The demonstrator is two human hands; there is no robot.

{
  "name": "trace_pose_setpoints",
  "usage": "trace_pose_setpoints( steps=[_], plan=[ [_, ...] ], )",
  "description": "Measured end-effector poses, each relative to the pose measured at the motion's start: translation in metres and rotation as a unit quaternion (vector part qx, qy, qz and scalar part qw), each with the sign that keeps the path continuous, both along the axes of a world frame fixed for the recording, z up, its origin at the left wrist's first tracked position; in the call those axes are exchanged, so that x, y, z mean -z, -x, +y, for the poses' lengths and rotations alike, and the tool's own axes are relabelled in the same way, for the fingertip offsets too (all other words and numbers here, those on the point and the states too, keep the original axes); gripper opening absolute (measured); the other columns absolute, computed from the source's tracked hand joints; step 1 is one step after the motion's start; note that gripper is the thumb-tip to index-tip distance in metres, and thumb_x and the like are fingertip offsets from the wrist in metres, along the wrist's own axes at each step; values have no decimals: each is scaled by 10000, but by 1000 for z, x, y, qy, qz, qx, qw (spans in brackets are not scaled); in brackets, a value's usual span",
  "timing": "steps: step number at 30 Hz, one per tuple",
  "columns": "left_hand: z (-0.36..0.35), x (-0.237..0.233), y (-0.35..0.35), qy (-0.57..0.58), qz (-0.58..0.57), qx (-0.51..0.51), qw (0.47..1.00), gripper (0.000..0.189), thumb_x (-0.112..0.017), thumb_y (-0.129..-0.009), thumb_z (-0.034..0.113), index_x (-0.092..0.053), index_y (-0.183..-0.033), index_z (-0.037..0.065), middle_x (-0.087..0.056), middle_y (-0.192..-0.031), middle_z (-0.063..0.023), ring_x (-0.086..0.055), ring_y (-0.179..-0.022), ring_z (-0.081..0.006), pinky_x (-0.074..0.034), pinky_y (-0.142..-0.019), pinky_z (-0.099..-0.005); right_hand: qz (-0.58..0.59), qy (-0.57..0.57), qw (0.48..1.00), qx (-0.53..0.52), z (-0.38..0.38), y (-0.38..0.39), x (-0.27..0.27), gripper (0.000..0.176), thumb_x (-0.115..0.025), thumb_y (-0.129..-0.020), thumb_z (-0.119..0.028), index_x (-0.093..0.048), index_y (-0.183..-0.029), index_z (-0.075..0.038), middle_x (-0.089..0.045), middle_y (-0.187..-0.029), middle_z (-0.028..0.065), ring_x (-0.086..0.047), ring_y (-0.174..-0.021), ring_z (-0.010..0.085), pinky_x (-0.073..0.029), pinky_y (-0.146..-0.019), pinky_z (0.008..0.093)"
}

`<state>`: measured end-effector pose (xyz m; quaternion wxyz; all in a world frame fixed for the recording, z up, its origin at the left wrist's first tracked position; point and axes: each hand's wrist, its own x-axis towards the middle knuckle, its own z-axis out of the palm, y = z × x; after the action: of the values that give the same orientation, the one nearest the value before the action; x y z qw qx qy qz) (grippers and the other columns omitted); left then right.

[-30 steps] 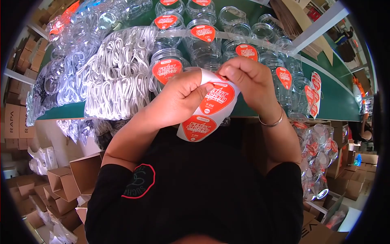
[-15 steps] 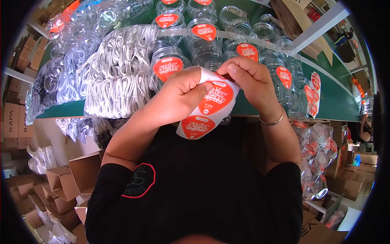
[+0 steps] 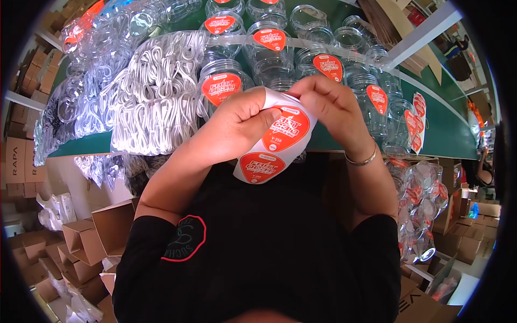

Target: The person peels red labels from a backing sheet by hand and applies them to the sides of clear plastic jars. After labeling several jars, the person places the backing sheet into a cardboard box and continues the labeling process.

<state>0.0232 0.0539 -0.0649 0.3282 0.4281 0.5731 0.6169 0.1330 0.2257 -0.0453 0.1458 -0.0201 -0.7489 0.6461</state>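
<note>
My left hand is closed on a white strip of red-orange stickers, its thumb pressed flat on the printed face. Two whole drop-shaped stickers show on the strip, one above the other, and its lower end hangs in front of my black shirt. At the strip's top edge my right hand is closed, thumb and curled fingers pinching there; the fingertips are partly hidden. Just beyond my hands stand clear plastic jars, the closest being a labelled jar with the same red-orange sticker.
Bundled white cables in clear bags are piled on the green table at left. More sticker strips hang near the right edge. A bag of jars is below at right, and open cardboard boxes lie at lower left.
My right thumb and fingers have shifted slightly at the strip's top edge, and the bit of red by them is now less visible. My left hand keeps its hold.
</note>
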Motion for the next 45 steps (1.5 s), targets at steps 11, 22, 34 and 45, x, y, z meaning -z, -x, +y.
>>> trace_pose_setpoints(
  steps=[11,22,34,45],
  plan=[
    [-7,-9,2,55,-13,48,997,197,-495,-921,-25,-621,-1071,-37,-629,-803,-16,-514,-664,-55,-397,-575,-170,10,132,991,8,19,-1,0,74,-642,-837,3,-687,-893,17,-613,-676,48,-530,-604,89,-421,-554,188],
    [-6,10,9,36,-98,12,994,210,-472,-941,1,-613,-1091,-39,-583,-749,11,-443,-606,-41,-359,-534,-190,-40,205,977,44,85,8,-38,163,-592,-878,-14,-666,-1011,46,-675,-746,142,-647,-579,191,-541,-549,228],
    [-30,5,25,-43,-111,-13,993,225,-500,-950,19,-584,-1139,-69,-666,-918,-84,-582,-734,-97,-466,-669,-200,68,-8,957,282,211,157,18,192,-683,-822,-72,-683,-973,47,-682,-878,96,-637,-803,162,-520,-777,233],
    [-36,12,41,-52,-98,-11,994,208,-494,-956,22,-587,-1119,-68,-684,-976,-119,-640,-792,-134,-503,-708,-213,37,-88,930,355,239,179,59,163,-709,-762,-113,-734,-895,-22,-674,-749,21,-562,-674,87,-462,-648,199]
  ],
)
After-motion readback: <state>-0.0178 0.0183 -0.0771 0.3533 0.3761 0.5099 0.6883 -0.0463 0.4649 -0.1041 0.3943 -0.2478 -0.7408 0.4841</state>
